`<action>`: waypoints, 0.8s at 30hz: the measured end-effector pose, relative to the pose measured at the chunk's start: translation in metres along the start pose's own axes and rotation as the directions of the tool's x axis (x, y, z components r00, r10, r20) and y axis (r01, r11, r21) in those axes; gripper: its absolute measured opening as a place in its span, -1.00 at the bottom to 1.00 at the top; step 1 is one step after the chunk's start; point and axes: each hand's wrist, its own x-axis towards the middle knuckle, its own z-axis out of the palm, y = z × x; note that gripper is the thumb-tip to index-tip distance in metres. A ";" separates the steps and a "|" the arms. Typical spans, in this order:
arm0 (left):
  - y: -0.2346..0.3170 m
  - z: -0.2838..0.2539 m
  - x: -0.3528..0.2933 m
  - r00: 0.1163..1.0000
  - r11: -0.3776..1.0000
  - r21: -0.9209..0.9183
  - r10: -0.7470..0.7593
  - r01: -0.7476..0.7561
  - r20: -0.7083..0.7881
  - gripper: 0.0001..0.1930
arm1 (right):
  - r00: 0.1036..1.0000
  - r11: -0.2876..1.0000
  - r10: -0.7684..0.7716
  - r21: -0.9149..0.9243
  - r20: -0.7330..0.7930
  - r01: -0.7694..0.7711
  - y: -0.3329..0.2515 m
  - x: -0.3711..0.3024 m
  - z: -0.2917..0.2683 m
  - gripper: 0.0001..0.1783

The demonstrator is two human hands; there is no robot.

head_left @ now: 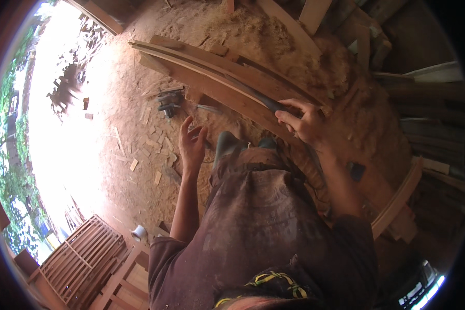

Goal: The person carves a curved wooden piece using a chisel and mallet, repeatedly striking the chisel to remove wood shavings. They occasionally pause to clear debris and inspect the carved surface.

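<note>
My right hand [307, 123] is closed around one end of a long, dark, narrow tool [266, 99]. Its exact kind does not show. The tool lies along a long, slightly curved wooden strip [201, 66], which runs to the upper left over a broad plank [204, 84]. Held off to the left, my left hand [194, 147] has its fingers apart and loosely bent, with nothing seen in them. Beyond that hand, a black power tool [169, 102] rests on the ground beside the plank.
Wood offcuts [157, 177] and sawdust litter the ground. Stacked boards [434, 98] line the right side, with a curved piece [398, 199] nearer me. At the lower left stand a slatted wooden frame [80, 261] and a white cylindrical object [138, 232].
</note>
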 end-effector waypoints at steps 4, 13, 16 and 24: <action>0.007 0.003 0.016 0.986 0.985 -0.019 0.169 -0.169 0.003 -0.39 | 0.998 0.999 -0.035 0.038 0.051 0.033 -0.011 0.011 0.013 -0.54; 0.056 0.019 0.060 0.865 0.774 0.409 0.495 -0.484 0.088 -0.29 | 0.988 0.969 -0.118 0.207 -0.101 0.137 0.014 -0.055 -0.011 -0.71; 0.088 0.032 0.089 0.710 0.500 0.532 0.625 -0.684 0.326 -0.18 | 0.974 0.978 0.130 0.187 -0.185 -0.095 0.026 -0.070 -0.014 -0.76; 0.100 0.074 0.188 0.534 0.286 0.482 0.141 -0.828 0.834 -0.34 | 0.817 0.923 0.205 0.383 -0.540 0.022 0.089 -0.100 0.006 -0.72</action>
